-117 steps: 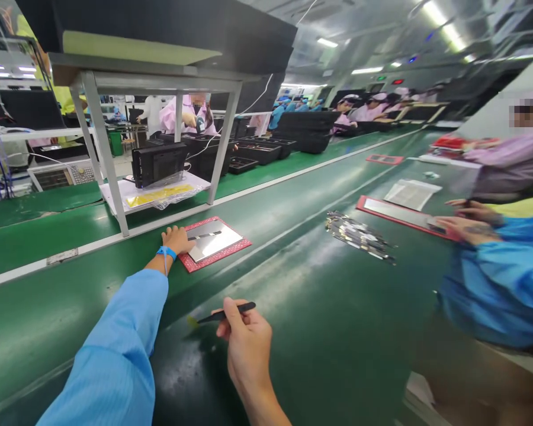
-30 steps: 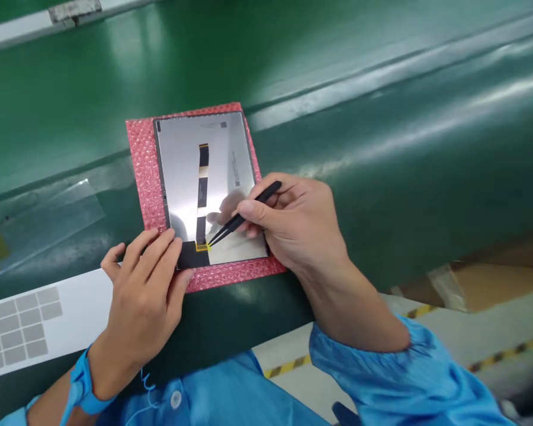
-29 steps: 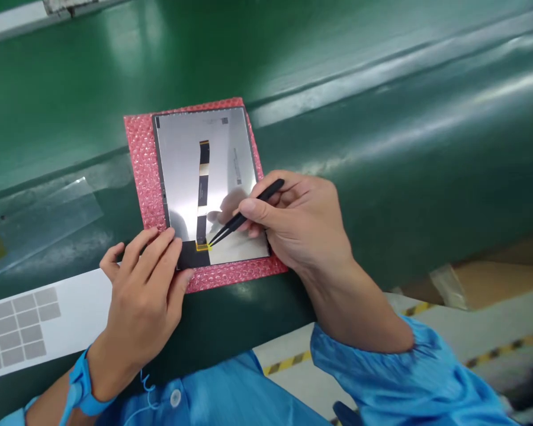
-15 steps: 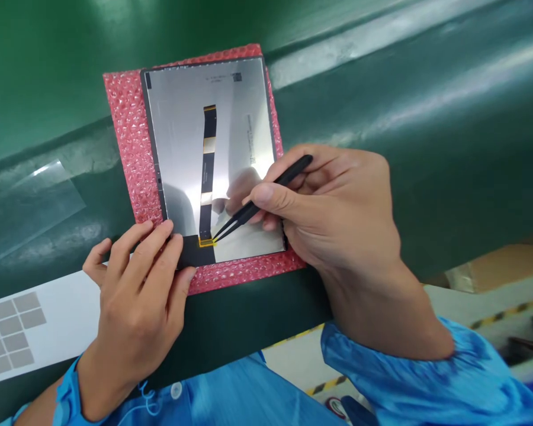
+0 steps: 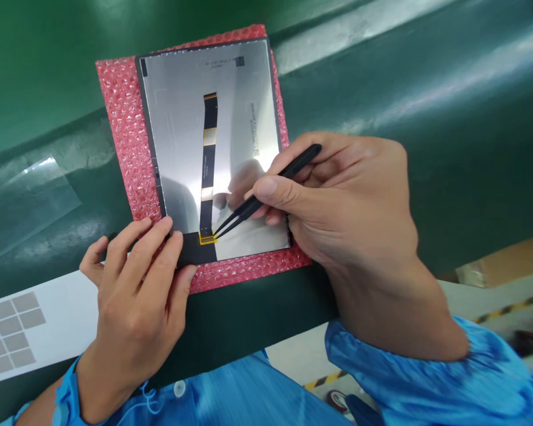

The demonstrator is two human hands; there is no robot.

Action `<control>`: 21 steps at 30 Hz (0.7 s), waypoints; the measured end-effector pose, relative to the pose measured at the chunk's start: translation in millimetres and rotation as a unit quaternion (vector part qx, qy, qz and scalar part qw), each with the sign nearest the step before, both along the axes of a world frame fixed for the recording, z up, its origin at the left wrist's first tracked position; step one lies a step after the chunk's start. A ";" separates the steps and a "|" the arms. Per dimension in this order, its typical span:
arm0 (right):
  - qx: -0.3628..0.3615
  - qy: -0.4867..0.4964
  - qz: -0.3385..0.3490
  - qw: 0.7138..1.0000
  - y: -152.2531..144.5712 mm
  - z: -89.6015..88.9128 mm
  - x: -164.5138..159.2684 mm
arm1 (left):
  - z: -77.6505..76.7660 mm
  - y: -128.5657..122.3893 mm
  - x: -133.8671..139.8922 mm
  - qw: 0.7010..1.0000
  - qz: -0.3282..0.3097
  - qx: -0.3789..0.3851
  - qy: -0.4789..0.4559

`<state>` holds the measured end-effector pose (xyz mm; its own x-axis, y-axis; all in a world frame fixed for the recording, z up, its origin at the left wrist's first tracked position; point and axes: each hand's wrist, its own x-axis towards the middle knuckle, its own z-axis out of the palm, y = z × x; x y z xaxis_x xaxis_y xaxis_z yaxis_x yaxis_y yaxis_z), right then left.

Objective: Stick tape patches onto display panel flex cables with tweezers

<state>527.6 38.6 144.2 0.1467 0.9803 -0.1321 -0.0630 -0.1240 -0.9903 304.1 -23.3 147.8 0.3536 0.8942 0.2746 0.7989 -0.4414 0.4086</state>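
Observation:
A display panel (image 5: 182,112) lies with its silvery back up on a sheet of pink bubble wrap (image 5: 119,124). Down its middle runs a dark flex cable (image 5: 208,165), whose lower end sits at a small yellow-edged connector (image 5: 207,239) on a black strip. My right hand (image 5: 337,201) pinches black tweezers (image 5: 251,206), their tips slightly apart and at the connector's right end. Whether the tips grip anything I cannot tell. My left hand (image 5: 142,284) rests with fingers spread over the panel's lower left corner and the bubble wrap.
Green matting (image 5: 404,136) covers the table. A clear plastic film (image 5: 35,192) lies at the left, above a white sheet with grey squares (image 5: 66,325). Beyond the table's edge at the right are a cardboard box (image 5: 510,263) and a floor with striped tape.
The panel and bubble wrap appear slightly higher and larger in view. My right hand, with the tweezers, has shifted a little right and up; their tips stay by the connector. My left hand barely moved.

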 end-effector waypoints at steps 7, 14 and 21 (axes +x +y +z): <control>0.003 0.006 0.001 1.000 0.2 0.6 -0.6 | 1.6 0.4 0.7 1.000 0.003 -0.003 0.003; 0.001 0.005 -0.003 1.000 0.2 0.8 -0.5 | 2.0 -0.3 0.8 1.000 -0.001 -0.004 0.005; -0.001 -0.011 0.001 1.000 -0.5 -1.5 -0.4 | 3.8 -0.6 2.7 1.000 -0.001 -0.004 0.006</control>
<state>527.2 38.1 142.7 0.1472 0.9803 -0.1319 -0.0415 -0.1271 -0.9910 306.8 -23.9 151.5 0.3584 0.8959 0.2626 0.8026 -0.4393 0.4034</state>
